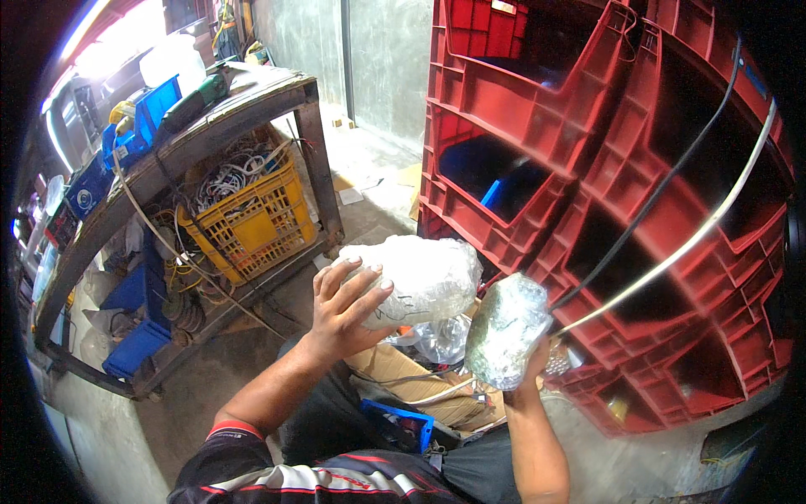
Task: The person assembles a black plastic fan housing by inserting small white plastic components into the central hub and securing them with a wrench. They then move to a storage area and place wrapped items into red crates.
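Note:
My left hand point(344, 301) is closed on a large whitish bundle point(420, 273) wrapped in clear plastic, with fingers spread over its near left side. Dark handwriting marks the front of this bundle. To its right, my right hand point(536, 370) grips a smaller plastic-wrapped bundle point(508, 332), shiny and greyish, mostly from behind, so most of its fingers are hidden. The two bundles are held close together above an open cardboard box point(411, 386). A crumpled clear plastic bag point(443, 339) shows beneath them.
Stacked red crates point(520, 193) rise at the right, with a black cable point(663, 185) and a white cable point(680, 269) across them. A metal-framed bench point(311, 143) stands at the left, holding a yellow crate point(260, 223) of wires. A blue tray point(411, 416) lies near my legs.

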`<action>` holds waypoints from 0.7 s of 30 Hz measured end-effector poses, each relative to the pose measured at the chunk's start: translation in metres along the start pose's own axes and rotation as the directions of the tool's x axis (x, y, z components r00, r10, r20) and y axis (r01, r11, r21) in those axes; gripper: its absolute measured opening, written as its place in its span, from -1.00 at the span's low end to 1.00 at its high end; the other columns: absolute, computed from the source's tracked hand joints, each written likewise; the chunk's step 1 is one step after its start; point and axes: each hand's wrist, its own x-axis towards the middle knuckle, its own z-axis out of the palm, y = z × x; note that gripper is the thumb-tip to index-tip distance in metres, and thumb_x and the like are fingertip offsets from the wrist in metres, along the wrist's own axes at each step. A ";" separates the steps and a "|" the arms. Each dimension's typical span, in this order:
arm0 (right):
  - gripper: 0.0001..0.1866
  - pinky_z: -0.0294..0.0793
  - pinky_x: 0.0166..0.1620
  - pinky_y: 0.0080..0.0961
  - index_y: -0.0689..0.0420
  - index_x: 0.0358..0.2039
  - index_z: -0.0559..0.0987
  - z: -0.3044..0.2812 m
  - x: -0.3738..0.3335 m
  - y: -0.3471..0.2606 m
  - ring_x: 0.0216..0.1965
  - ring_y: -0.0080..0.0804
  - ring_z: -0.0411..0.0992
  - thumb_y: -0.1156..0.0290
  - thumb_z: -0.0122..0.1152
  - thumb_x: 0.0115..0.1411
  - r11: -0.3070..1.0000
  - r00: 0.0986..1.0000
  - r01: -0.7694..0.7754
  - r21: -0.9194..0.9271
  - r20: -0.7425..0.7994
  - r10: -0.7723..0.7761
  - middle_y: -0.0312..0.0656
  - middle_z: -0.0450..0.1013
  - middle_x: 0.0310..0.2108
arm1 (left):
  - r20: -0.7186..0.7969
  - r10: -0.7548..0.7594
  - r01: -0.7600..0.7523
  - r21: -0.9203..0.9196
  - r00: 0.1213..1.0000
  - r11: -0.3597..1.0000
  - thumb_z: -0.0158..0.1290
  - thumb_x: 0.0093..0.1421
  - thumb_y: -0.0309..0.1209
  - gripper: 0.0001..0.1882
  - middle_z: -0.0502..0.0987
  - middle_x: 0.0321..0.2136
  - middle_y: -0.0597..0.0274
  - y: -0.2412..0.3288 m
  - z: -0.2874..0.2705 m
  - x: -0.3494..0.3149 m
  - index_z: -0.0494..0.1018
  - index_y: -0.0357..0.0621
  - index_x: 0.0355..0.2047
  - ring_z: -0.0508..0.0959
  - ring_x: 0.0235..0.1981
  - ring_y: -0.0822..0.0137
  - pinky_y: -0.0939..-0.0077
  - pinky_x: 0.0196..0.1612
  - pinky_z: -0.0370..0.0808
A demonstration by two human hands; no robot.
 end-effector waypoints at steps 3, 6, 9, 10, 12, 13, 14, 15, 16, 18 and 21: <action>-0.43 0.57 -0.03 -0.25 0.23 0.07 0.48 0.002 0.001 0.000 -0.11 -0.16 0.56 0.04 -0.26 0.35 0.998 0.999 -0.033 0.056 -0.017 0.034 -0.03 0.55 -0.09 | 0.015 0.015 -0.015 -0.033 1.000 0.999 0.47 -0.25 0.00 -0.23 0.50 0.07 0.22 0.000 0.001 0.001 0.50 0.08 0.01 0.44 0.10 0.05 0.06 0.11 0.30; -0.42 0.57 -0.03 -0.27 0.21 0.08 0.47 -0.004 0.002 -0.001 -0.10 -0.18 0.55 0.01 -0.25 0.34 0.999 0.997 -0.048 -0.004 0.065 0.049 -0.04 0.54 -0.07 | 0.034 0.002 0.001 -0.080 0.999 0.997 0.50 -0.31 -0.12 -0.12 0.51 0.05 0.10 -0.001 0.001 0.004 0.42 0.00 0.08 0.45 0.08 -0.03 -0.03 0.09 0.33; -0.40 0.57 -0.03 -0.28 0.20 0.09 0.47 -0.009 0.004 0.003 -0.10 -0.20 0.55 -0.02 -0.24 0.33 0.999 0.997 -0.025 -0.023 0.072 0.026 -0.05 0.54 -0.08 | 0.009 -0.056 0.056 -0.149 0.998 0.987 0.50 -0.36 -0.16 -0.06 0.50 0.04 0.08 0.000 0.007 0.005 0.39 -0.08 0.10 0.45 0.05 -0.02 0.01 0.09 0.33; -0.41 0.57 -0.03 -0.28 0.20 0.09 0.47 -0.004 0.003 0.003 -0.10 -0.21 0.56 -0.01 -0.24 0.33 0.999 0.998 -0.036 -0.035 0.041 0.037 -0.05 0.54 -0.08 | 0.049 -0.097 0.104 -0.145 0.994 0.984 0.50 -0.37 -0.18 -0.04 0.50 0.03 0.08 0.002 0.005 0.006 0.38 -0.11 0.11 0.45 0.05 -0.02 0.03 0.09 0.33; -0.41 0.57 -0.03 -0.28 0.21 0.09 0.47 0.010 0.000 0.000 -0.11 -0.21 0.56 0.00 -0.25 0.34 0.997 0.998 -0.059 -0.057 -0.023 0.058 -0.06 0.55 -0.09 | 0.098 -0.135 0.148 -0.132 0.986 0.980 0.50 -0.34 -0.15 0.02 0.50 0.02 0.05 0.004 0.004 0.004 0.30 -0.15 0.16 0.46 0.04 -0.03 0.03 0.07 0.33; -0.42 0.57 -0.03 -0.28 0.21 0.08 0.47 0.013 -0.001 -0.001 -0.11 -0.21 0.56 0.01 -0.25 0.34 0.996 0.998 -0.053 -0.078 -0.028 0.051 -0.06 0.55 -0.09 | 0.105 -0.131 0.144 -0.126 0.986 0.982 0.50 -0.30 -0.12 0.06 0.50 0.02 0.02 0.004 0.006 0.003 0.24 -0.15 0.21 0.46 0.04 -0.04 0.02 0.05 0.32; -0.43 0.58 -0.03 -0.29 0.21 0.08 0.47 0.015 -0.002 -0.002 -0.12 -0.21 0.57 0.02 -0.25 0.35 0.994 0.999 -0.047 -0.099 -0.032 0.044 -0.07 0.55 -0.10 | 0.112 -0.128 0.141 -0.119 0.985 0.983 0.50 -0.26 -0.08 0.11 0.51 0.01 0.00 0.005 0.006 0.002 0.17 -0.15 0.27 0.47 0.04 -0.05 0.01 0.04 0.31; -0.44 0.58 -0.03 -0.29 0.21 0.07 0.47 0.016 -0.003 -0.002 -0.12 -0.21 0.57 0.03 -0.25 0.35 0.992 0.999 -0.041 -0.120 -0.036 0.037 -0.07 0.55 -0.10 | 0.108 -0.135 0.147 -0.117 0.985 0.982 0.50 -0.27 -0.09 0.11 0.51 0.01 0.00 0.005 0.006 0.002 0.18 -0.16 0.26 0.47 0.04 -0.05 0.01 0.04 0.31; -0.44 0.58 -0.03 -0.29 0.21 0.07 0.47 0.012 -0.003 -0.001 -0.13 -0.21 0.57 0.04 -0.25 0.35 0.988 0.999 -0.029 -0.149 -0.035 0.024 -0.08 0.55 -0.10 | 0.104 -0.140 0.152 -0.118 0.985 0.981 0.50 -0.27 -0.10 0.11 0.51 0.01 0.00 0.006 0.006 0.002 0.18 -0.17 0.26 0.47 0.04 -0.05 0.01 0.04 0.32; -0.46 0.58 -0.04 -0.30 0.20 0.07 0.48 0.002 -0.002 0.000 -0.13 -0.21 0.57 0.06 -0.25 0.36 0.978 0.999 -0.006 -0.207 -0.032 -0.001 -0.09 0.55 -0.10 | 0.102 -0.150 0.162 -0.122 0.983 0.979 0.50 -0.28 -0.11 0.11 0.51 0.01 0.00 0.007 0.006 0.002 0.19 -0.18 0.25 0.47 0.03 -0.05 0.01 0.05 0.32; -0.47 0.59 -0.05 -0.29 0.21 0.06 0.49 0.007 -0.001 0.002 -0.15 -0.22 0.58 0.06 -0.24 0.37 0.993 1.000 -0.011 -0.119 -0.026 0.008 -0.10 0.57 -0.13 | 0.100 -0.162 0.173 -0.123 0.982 0.977 0.49 -0.28 -0.11 0.09 0.51 0.01 0.00 0.008 0.005 0.001 0.22 -0.21 0.23 0.47 0.04 -0.05 0.02 0.06 0.32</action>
